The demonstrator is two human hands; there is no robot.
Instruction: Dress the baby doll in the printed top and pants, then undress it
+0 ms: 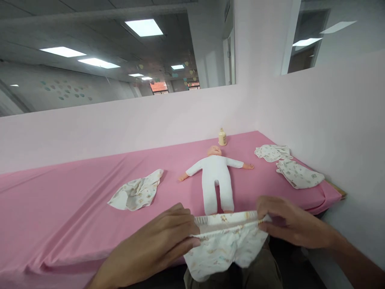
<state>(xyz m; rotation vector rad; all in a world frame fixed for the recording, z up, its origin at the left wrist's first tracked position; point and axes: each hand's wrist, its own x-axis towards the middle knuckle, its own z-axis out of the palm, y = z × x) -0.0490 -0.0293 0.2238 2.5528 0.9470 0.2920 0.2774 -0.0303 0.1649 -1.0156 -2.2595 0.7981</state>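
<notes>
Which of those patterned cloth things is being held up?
The shorts, stretched between the left hand and right hand; the other patterned pieces lie on the pink sheet, either side of the doll.

We get even, fairly bright indoor light; ceiling light panels (144, 27) glare blown-out in the glass pane (171, 44). Soft shadows in folds of the pink sheet (75, 192), darker below its near edge. Wide-angle stretch at edges; print on the patterned shorts (215, 247) slightly blurred.
</notes>
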